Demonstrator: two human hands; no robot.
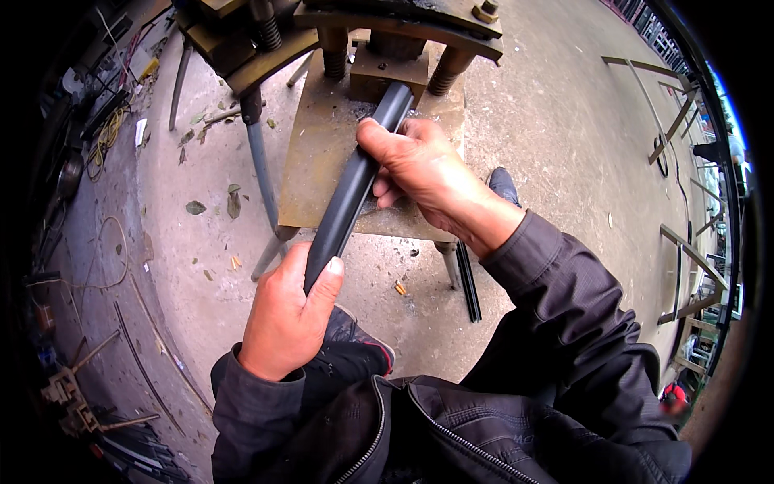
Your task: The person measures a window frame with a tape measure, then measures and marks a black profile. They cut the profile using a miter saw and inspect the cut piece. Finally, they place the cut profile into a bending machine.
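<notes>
A dark grey metal profile bar (pixel 345 202) slants from near my lap up to a press. Its far end meets the brass-coloured die block (pixel 379 71) under the press head (pixel 403 22); whether it enters a slot there is hidden. My left hand (pixel 290 310) is wrapped round the near end, thumb on top. Farther up, my right hand (pixel 423 165) grips the bar near the block, thumb across its upper face and fingers beneath. Below the bar lies the press's flat metal base plate (pixel 314 177), with small shavings scattered on it.
A second press (pixel 242 68) stands at the far left on metal legs. Another dark profile (pixel 468 282) leans by the plate's right leg. Dry leaves (pixel 234 202) dot the concrete floor. Cables and tools line the left wall; metal frames (pixel 685 274) stand at the right.
</notes>
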